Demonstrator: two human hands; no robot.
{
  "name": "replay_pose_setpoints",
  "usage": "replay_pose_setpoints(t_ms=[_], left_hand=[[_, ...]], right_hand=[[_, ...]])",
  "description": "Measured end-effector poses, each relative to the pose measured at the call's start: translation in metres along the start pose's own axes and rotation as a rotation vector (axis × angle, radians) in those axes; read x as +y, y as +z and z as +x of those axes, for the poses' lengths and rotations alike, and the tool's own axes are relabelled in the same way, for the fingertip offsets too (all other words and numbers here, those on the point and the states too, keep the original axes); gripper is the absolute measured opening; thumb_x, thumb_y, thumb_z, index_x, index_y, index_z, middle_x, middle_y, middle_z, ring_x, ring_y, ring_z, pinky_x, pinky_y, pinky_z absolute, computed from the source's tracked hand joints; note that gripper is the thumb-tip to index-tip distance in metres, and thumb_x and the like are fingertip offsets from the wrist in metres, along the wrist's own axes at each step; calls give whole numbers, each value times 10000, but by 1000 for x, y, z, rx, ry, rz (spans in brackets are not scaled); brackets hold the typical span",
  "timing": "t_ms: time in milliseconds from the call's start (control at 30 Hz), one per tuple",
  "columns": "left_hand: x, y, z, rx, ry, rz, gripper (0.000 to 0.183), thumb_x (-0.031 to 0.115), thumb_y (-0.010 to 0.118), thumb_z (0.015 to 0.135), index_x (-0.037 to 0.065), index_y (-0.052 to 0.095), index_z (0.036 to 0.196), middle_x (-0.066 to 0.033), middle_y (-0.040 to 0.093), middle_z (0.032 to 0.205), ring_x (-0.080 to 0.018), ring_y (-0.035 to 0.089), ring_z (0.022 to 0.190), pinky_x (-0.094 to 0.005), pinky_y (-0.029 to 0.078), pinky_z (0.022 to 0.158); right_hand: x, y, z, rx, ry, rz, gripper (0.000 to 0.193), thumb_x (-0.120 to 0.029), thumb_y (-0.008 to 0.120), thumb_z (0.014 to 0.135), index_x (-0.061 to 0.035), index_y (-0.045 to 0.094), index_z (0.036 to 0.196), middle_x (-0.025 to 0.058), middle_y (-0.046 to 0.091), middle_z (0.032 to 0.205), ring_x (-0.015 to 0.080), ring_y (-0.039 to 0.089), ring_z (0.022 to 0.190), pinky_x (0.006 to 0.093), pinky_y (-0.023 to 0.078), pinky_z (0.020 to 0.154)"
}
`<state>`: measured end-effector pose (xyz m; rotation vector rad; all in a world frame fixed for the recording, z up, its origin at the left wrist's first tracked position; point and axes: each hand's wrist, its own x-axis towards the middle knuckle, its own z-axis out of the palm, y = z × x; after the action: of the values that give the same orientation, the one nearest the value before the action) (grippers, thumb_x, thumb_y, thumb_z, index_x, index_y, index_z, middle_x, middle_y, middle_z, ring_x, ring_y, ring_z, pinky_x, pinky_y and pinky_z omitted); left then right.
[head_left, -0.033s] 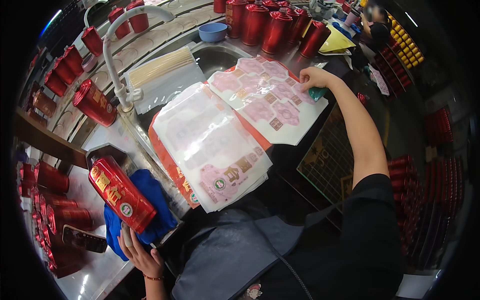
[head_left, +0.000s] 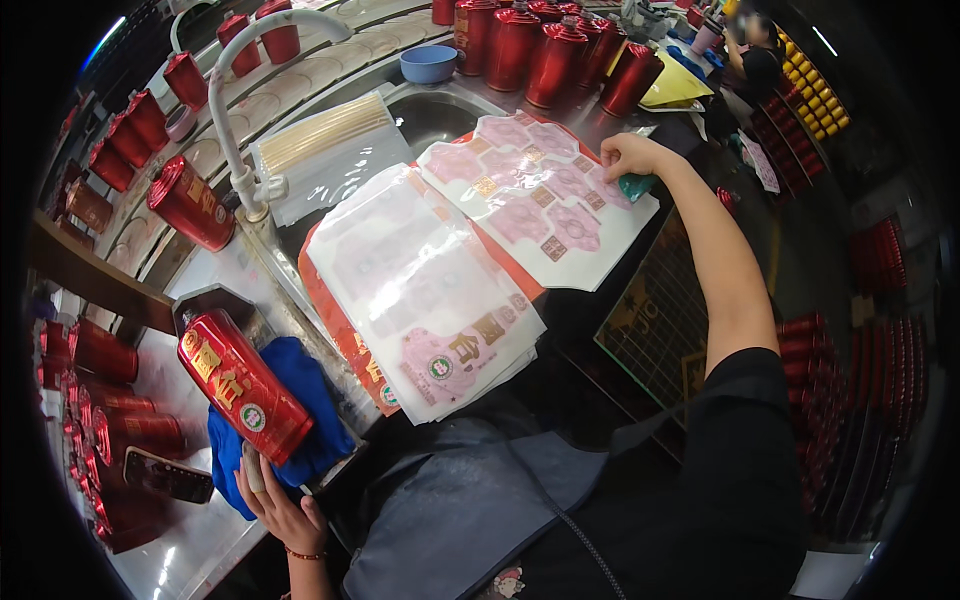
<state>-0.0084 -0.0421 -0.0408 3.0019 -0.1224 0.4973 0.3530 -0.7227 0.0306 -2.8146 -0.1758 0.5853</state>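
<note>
A red bottle [head_left: 245,388] is lying on its side at the person's left, its lower end resting on a crumpled blue cloth [head_left: 318,400] and its upper end sitting at a dark angular holder [head_left: 245,313]. The left hand [head_left: 278,503] is reaching to the bottle's lower end with fingers fairly straight and thumb held apart, so it is staying wide rather than closing on anything; one finger is wearing a pale cover.

In front of the person, a white sheet with pink and gold prints [head_left: 545,200] is lying to the right of a glossy stack of similar sheets [head_left: 415,275], with orange-red paper [head_left: 335,318] showing underneath. The right hand [head_left: 625,160] is bending narrow over the right edge of the white sheet, its fingertips meeting a small green piece [head_left: 636,186]; whether they are gripping it or only pressing, one cannot tell.

Beyond the sheets, a clear bag of thin sticks [head_left: 325,140] is lying beside the sink [head_left: 430,117], between it and a curved white tap [head_left: 222,110]. A blue bowl [head_left: 428,66] is sitting at the sink's far rim, near a cluster of red bottles [head_left: 555,65]. A phone [head_left: 168,476] is lying left of the cloth, close to more red bottles [head_left: 140,432]. Under the right arm, a dark gridded board [head_left: 650,305] is showing. Farther off, a co-worker [head_left: 757,60] is sitting near rows of yellow things [head_left: 812,90].
</note>
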Motion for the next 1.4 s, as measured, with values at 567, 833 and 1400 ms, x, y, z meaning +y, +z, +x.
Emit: replay_pose_setpoints(t_ms=[567,833,1400], left_hand=[[6,-49,26,52,-42,-347,793,629,294,1049,-34,576,1380,-234,516,1493,-418,400,1426,-525,270,1188],[56,-85,73,54,252,-824,606,517,499,1017,-42,718,1094,-227,713,1127,-377,660,989,-442,510,900],[113,-48,129,-84,-381,-2029,337,251,558,1078,-10,674,1257,-85,712,1207,-131,658,1095,-295,513,986]], right_hand=[[-45,-24,-37,131,-101,-335,138,-146,759,787,-28,723,849,115,725,816,267,706,816,379,537,729],[-169,-62,-102,-48,-185,16,101,-60,716,869,20,668,908,91,729,791,149,706,750,286,527,721],[-369,76,-134,-269,-458,907,109,-11,647,965,-6,602,1064,99,740,881,16,549,642,170,431,616]])
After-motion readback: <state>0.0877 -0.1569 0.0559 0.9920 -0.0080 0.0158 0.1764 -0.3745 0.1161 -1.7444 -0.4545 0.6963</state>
